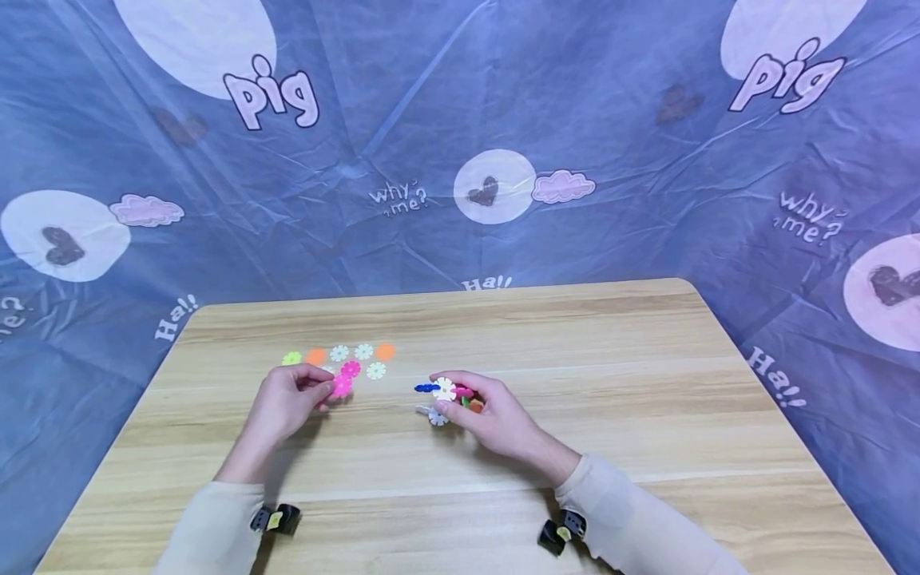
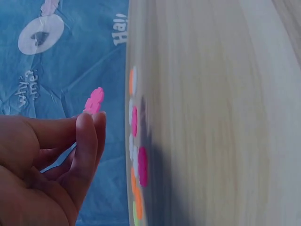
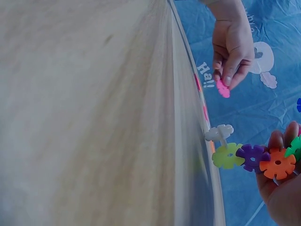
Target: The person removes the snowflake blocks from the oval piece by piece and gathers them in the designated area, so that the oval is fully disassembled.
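Note:
Between thumb and fingertips, my left hand (image 1: pixel 286 403) pinches a pink snowflake disc (image 1: pixel 342 386), raised above the table in the left wrist view. My right hand (image 1: pixel 496 415) grips a chain of interlocked snowflake discs (image 1: pixel 445 390). In the right wrist view the chain shows a white disc (image 3: pixel 219 132), a yellow disc (image 3: pixel 228 156), a purple disc (image 3: pixel 251 157), an orange disc (image 3: pixel 277 163) and part of a green disc (image 3: pixel 295 147). A blue disc (image 1: pixel 427 388) sticks out leftward in the head view. Fingers hide some of the chain. The hands are apart.
Loose discs lie beyond my left hand on the wooden table (image 1: pixel 460 511): a yellow-green disc (image 1: pixel 291 358), an orange disc (image 1: pixel 386 351), a darker pink disc (image 1: pixel 350 369), a white disc (image 1: pixel 376 370) and others. Printed blue cloth (image 1: pixel 431 263) hangs behind the table.

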The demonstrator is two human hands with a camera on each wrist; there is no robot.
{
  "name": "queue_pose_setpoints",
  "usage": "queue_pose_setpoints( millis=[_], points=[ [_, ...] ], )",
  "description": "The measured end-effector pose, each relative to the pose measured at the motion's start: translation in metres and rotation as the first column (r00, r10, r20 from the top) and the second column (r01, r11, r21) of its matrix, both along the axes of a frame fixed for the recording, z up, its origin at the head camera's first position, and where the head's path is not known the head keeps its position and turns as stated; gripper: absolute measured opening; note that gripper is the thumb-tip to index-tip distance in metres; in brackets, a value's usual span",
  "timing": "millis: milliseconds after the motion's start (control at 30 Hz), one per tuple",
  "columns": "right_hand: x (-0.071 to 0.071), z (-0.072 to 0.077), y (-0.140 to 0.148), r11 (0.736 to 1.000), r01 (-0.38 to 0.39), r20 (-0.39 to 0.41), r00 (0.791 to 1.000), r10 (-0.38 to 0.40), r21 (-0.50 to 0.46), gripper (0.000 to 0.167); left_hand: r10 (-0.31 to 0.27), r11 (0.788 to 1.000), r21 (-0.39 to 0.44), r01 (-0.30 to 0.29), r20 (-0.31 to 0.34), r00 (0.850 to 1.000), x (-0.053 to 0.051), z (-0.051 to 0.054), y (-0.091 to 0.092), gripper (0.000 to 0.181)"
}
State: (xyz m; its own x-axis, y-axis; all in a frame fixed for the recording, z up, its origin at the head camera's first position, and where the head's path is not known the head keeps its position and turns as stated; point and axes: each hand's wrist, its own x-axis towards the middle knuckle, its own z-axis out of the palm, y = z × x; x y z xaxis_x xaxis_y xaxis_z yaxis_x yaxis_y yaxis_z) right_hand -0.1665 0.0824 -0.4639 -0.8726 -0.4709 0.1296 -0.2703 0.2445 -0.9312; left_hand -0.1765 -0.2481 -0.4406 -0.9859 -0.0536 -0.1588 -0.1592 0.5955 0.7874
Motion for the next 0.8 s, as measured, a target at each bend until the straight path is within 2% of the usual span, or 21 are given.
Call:
queue_pose_setpoints(
  millis=[233, 367, 633, 800],
  points=[
    [0.0, 0.0, 0.0, 1.0, -0.003, -0.008, 1.0, 0.003, 0.001, 0.044, -0.007, 0.998, -0.06, 0.007, -0.005, 1.0, -0.005, -0.006, -0.003, 0.013],
    [0.0, 0.0, 0.0, 1.0, -0.003, -0.001, 1.0, 0.003, 0.003, 0.045, -0.001, 0.998, -0.069, 0.0, -0.016, 1.0, -0.008, -0.009, -0.005, 0.011],
    [0.0, 0.0, 0.0, 1.0, -0.008, 0.002, 1.0, 0.008, -0.002, 0.045, -0.004, 0.997, -0.074, 0.006, 0.02, 1.0, -0.01, -0.015, -0.007, 0.008],
    [0.0, 0.0, 0.0, 1.0, -0.012, -0.009, 1.0, 0.011, -0.006, 0.045, 0.001, 0.995, -0.103, 0.0, 0.013, 1.0, -0.013, -0.017, -0.007, 0.007]
  ],
)
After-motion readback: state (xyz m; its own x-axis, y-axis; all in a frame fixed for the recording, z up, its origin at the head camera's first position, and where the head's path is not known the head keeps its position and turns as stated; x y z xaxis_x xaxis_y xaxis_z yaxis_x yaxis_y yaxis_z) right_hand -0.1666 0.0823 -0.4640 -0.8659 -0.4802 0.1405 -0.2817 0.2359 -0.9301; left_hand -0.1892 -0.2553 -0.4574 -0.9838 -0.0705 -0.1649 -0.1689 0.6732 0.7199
